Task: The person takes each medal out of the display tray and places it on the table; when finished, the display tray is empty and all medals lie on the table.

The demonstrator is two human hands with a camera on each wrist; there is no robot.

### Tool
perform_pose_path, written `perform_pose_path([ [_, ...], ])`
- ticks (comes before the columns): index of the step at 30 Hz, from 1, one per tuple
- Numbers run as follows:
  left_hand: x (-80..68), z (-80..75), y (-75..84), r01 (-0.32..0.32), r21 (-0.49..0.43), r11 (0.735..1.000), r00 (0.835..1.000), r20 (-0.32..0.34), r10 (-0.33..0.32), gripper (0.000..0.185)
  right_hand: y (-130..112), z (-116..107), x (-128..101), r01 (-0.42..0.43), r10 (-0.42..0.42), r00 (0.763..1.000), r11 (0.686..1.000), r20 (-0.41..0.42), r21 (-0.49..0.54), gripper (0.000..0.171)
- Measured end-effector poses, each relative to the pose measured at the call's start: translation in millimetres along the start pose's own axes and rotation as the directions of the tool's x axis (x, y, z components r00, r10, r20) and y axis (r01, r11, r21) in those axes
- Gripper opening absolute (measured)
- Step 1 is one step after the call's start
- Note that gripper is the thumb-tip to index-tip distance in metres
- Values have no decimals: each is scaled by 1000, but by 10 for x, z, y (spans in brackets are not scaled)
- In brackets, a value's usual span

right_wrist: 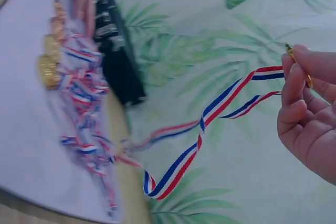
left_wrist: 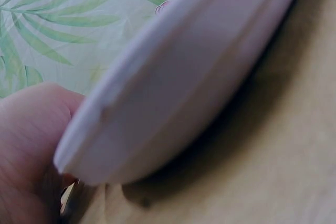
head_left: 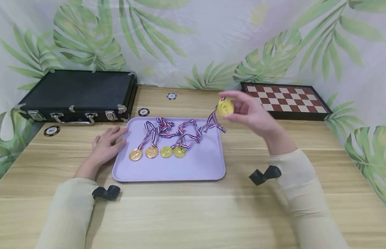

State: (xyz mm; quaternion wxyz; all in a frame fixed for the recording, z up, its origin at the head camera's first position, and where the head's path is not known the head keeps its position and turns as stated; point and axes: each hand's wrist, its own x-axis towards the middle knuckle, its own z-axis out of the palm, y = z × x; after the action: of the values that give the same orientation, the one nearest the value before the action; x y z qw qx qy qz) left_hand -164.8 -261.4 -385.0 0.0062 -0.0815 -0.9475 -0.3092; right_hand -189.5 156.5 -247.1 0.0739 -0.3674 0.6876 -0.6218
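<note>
On the wooden table [head_left: 193, 214] lies a black case [head_left: 77, 93] at the far left and a chessboard [head_left: 284, 100] at the far right. Between them, near the middle, sits a lilac tray [head_left: 193, 166]. Four gold medals [head_left: 157, 152] lie in a row on the tray, and their striped ribbons [head_left: 168, 129] are tangled behind them. The left hand [head_left: 107, 145] rests flat with relaxed fingers against the left edge of the tray; the left wrist view shows the rim just beside the thumb. The right hand [head_left: 252, 112] is raised above the right far corner of the tray and pinches a fifth medal [head_left: 225, 107] between the fingertips. Its ribbon [right_wrist: 210, 129] hangs down to the tray. Three small poker chips [head_left: 143, 112] lie on the table near the case.
</note>
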Motion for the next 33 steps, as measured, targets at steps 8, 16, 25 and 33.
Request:
perform_pose_path([
  [8,15,0,6,-5,-7,1000,1000,-2,5,47,-470,-316,-164,182,-142,979,930,-145,319,51],
  [16,29,13,0,-14,-2,1000,1000,-3,14,48,-385,-636,-249,-88,159,924,973,-348,212,47],
  [25,13,35,-4,-1,-13,1000,1000,3,1,48,393,-578,-130,-440,399,814,898,-422,0,50],
  [33,19,17,-4,-5,2,1000,1000,-9,5,47,1060,-246,-525,-611,577,780,786,-241,-97,50],
])
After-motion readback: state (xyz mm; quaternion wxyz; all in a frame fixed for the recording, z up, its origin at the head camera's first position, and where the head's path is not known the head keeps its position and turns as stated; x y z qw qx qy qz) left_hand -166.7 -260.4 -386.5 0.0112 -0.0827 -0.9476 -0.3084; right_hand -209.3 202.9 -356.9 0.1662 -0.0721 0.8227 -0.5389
